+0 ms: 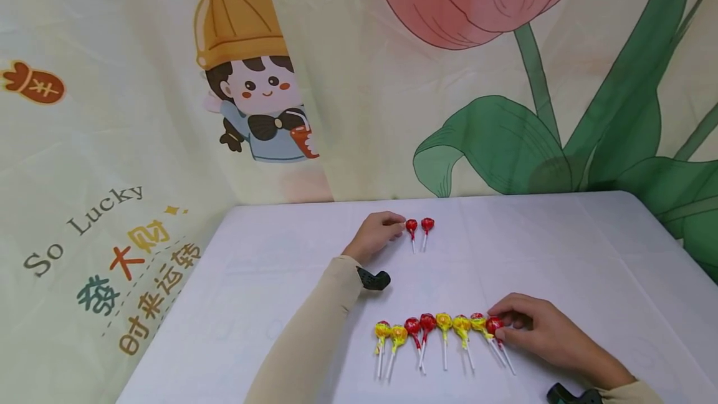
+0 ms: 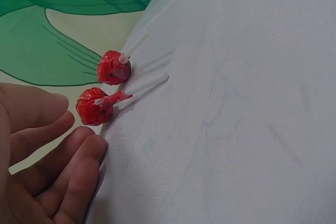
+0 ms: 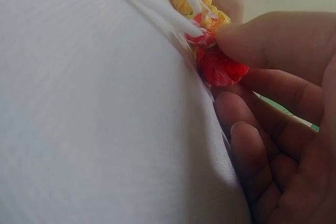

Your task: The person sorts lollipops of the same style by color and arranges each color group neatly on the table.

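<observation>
Two red-wrapped lollipops (image 1: 428, 224) lie side by side near the table's back edge, white sticks toward the front. My left hand (image 1: 374, 234) is just left of the nearer red lollipop (image 2: 94, 106), its fingers loosely bent and nothing held between them. Closer to the front, my right hand (image 1: 541, 332) pinches a red lollipop (image 1: 494, 325) at the right end of a row. In the right wrist view, the thumb presses by the neck of that red wrapper (image 3: 223, 67); the fingertip contact behind is partly hidden. Beside it lies a yellow lollipop with some red (image 1: 478, 323).
The row continues left with yellow lollipops (image 1: 462, 324) and two red lollipops (image 1: 427, 323), heads toward the back. A white cloth covers the table (image 1: 269, 304). Behind it hangs a printed curtain (image 1: 348, 80) with a tulip and a cartoon figure.
</observation>
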The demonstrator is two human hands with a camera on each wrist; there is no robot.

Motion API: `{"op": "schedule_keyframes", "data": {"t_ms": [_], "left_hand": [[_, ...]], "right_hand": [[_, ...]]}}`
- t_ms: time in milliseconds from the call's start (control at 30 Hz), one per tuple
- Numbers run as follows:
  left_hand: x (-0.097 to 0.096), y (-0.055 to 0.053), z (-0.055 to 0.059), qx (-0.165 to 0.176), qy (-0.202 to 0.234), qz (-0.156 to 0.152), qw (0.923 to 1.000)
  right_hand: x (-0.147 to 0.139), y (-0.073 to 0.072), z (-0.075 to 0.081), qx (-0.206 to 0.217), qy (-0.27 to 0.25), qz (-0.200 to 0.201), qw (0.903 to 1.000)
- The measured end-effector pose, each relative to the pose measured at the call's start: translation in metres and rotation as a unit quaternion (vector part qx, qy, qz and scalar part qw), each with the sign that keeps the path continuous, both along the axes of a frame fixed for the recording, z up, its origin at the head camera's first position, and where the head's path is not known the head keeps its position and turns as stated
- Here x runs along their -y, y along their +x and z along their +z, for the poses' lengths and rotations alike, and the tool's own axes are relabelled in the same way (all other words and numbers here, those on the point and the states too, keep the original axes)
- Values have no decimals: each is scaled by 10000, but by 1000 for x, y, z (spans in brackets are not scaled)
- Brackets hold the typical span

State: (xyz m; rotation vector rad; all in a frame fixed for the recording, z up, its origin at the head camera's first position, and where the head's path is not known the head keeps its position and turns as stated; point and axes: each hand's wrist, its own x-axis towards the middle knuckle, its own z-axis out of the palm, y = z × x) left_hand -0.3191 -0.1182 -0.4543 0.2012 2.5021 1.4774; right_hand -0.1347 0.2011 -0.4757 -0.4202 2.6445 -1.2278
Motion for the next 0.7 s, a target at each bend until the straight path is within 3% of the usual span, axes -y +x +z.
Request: {"op": "schedule_keyframes", "data": {"t_ms": [700], "left_hand": [[-9, 1, 0, -197, -354, -43, 9992]], "right_hand": [[-1, 0, 1, -50, 66, 4, 10000]]}}
